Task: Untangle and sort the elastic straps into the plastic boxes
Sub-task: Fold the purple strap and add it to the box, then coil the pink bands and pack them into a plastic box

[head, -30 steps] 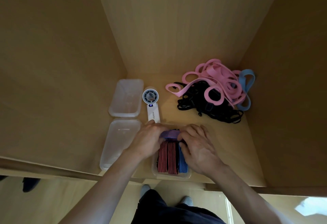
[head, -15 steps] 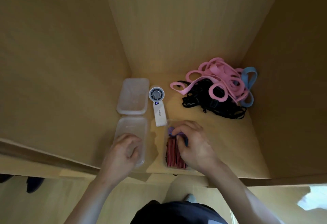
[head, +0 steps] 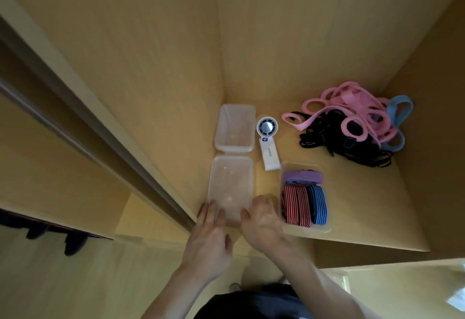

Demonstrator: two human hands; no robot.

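My right hand (head: 261, 220) has left the striped straps (head: 303, 197) it was pressing half a second ago and has crossed over to the near clear box (head: 230, 185). My left hand (head: 211, 233), which lay inside that box, has slid back to its near left corner.

My left fingers (head: 214, 213) are straight and close together, resting flat on the near rim and holding nothing. My right thumb lies across the near right corner of the same box. The rest of that hand bends down at the box's right wall, and I cannot tell whether it grips.

The near clear box sits on the wooden shelf (head: 364, 205), directly under both hands, and nothing shows in it.

Just to its right, beside my right knuckles but apart from them, stands the filled box (head: 308, 229). In it a purple-striped roll lies crosswise at the far end, with red-striped and blue-striped rolls side by side nearer me.

Beyond the near clear box, end to end with it, is the far clear box (head: 235, 127). A white handheld fan (head: 268, 142) lies just right of that one.

Far off to the right of the near clear box, in the back corner and well away from my fingers, lies the tangle (head: 352, 122) of pink, black and pale blue straps.
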